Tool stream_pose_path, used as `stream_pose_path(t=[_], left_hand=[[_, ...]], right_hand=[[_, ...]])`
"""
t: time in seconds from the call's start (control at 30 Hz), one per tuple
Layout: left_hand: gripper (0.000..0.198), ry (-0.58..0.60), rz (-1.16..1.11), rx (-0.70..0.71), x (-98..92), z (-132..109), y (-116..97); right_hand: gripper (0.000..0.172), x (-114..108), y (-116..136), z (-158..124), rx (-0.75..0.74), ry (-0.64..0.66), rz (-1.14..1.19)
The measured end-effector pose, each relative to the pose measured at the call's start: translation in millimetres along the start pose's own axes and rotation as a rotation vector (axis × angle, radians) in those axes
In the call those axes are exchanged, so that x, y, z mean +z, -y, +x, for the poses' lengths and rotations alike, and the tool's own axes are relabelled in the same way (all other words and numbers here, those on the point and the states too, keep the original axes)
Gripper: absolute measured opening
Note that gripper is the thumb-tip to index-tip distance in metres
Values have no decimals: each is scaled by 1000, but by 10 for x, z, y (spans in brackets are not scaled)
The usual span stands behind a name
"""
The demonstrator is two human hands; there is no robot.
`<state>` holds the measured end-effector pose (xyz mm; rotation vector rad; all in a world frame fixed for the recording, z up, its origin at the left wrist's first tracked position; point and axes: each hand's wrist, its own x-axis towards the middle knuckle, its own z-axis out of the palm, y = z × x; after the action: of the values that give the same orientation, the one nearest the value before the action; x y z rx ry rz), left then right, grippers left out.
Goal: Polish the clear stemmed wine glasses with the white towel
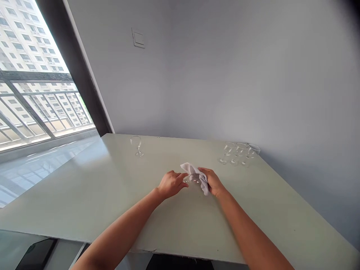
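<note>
Over the middle of the table [157, 221], my left hand [172, 183] pinches the end of a small clear glass [186, 180], thumb and fingers closed around it. Most of that glass is hidden by a crumpled white cloth [200, 178]. My right hand [213, 181] is closed on the cloth, which wraps part of the glass; one corner sticks up and another hangs down. A clear stemmed glass [136, 142] stands upright at the far left. Toward the back right, three more stemmed glasses stand close together, among them a nearest-left one [228, 150].
Grey walls [213, 75] meet behind the table, with a light switch [138, 38] on the left one. A window with a railing [50, 108] lies at the left. Below the front edge, a dark flat object [36, 255] shows at the lower left.
</note>
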<state>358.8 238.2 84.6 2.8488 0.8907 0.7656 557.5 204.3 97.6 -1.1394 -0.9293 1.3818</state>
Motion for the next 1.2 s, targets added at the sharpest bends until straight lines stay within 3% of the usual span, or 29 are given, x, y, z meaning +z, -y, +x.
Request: stream_pose_path(t=[0.13,0.23,0.3,0.43,0.53,0.63,0.8,0.87,0.97,1.03,1.2], left_hand=[[37,-77,-177,-309,8,24,-45],[37,-178,-284,-473,27,40,-75],[42,-259,-313,-495,60,45,-101],[46,-348,-304,-454,113,58,-153],[42,-283,-455,-471,75,82,-150],[30,-185,-871,-536,-21,109,-119],[55,-23,-1505,-628,-144,118,-86],[63,-38,-1572,-680,-159,114,-71],[59,-102,-1533,-733,-171,113,-34],[54,-135,-1521,-742,-185,118,0],[44,-257,-1645,-820,-241,135,128]], right_hand=[[13,116,-93,9,83,-24,448],[16,355,-162,-54,17,68,549],[14,505,-219,-110,-38,97,534],[13,639,-334,-180,-32,23,473],[16,598,-348,-177,8,21,450],[14,507,-304,-164,46,82,493],[13,446,-275,-196,225,214,537],[13,458,-275,-207,245,266,499],[19,446,-260,-175,190,284,435],[23,389,-241,-121,158,231,389],[20,169,-160,-32,-18,-140,256]])
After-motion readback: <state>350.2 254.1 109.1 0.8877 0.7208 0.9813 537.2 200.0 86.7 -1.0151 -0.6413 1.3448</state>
